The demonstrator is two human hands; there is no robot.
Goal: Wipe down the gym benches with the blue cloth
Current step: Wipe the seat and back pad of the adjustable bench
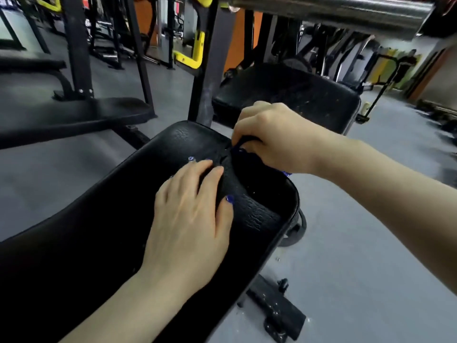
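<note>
A black padded bench [103, 219] runs from the lower left up to the middle of the view. On its far end lies the blue cloth [244, 174], which looks almost black in this dim light; a bright blue edge shows under my right wrist. My left hand [190, 219] lies flat on the pad with its fingers spread and its fingertips on the cloth's near edge. My right hand [269, 139] is closed on a bunched part of the cloth at the pad's far right corner.
A second black pad [296, 95] stands just behind the bench end. A black upright post [210, 70] with yellow hooks rises at centre, and a steel bar [346, 13] crosses overhead. Another bench [74, 115] lies left. Grey floor [358, 243] spreads right, with the bench's foot [277, 310] below.
</note>
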